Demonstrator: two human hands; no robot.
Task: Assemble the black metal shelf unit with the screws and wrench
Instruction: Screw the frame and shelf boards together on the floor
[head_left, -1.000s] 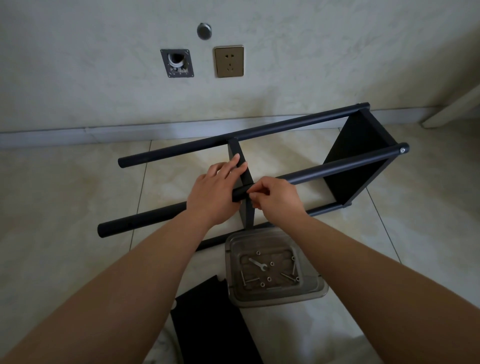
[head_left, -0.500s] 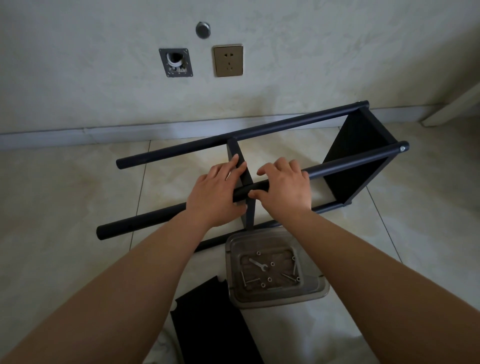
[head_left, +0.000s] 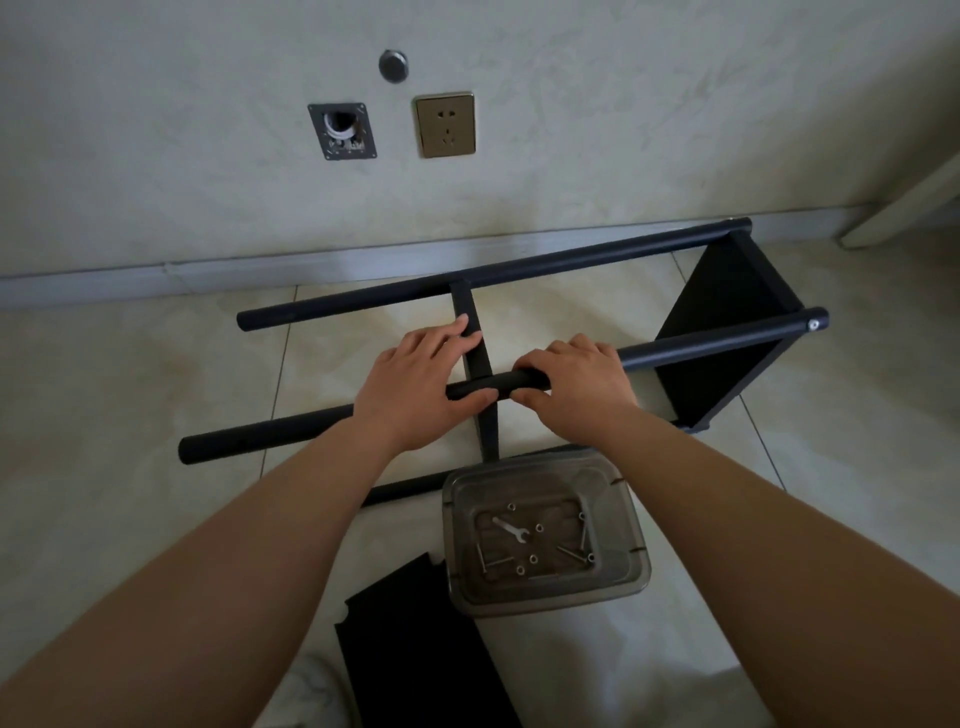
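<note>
The black shelf unit lies on its side on the tiled floor. Its near upper pole (head_left: 711, 340) runs from lower left to a screwed end at right. My left hand (head_left: 415, 387) grips this pole, its fingers reaching onto the thin middle shelf panel (head_left: 474, 332). My right hand (head_left: 574, 384) grips the same pole just to the right of the panel. A far pole (head_left: 519, 273) runs near the wall. An end shelf panel (head_left: 727, 332) closes the right side. A small wrench (head_left: 511, 531) and several screws (head_left: 571, 553) lie in a clear plastic tray (head_left: 634, 571).
A loose black panel (head_left: 410, 660) lies on the floor at bottom centre, left of the tray. The wall holds a gold socket (head_left: 445, 124) and a metal plate (head_left: 342, 131). A white furniture edge (head_left: 904, 202) stands at upper right.
My right hand went from pinching at the pole beside the panel to wrapping over the pole from above. My left hand stayed on the pole and panel.
</note>
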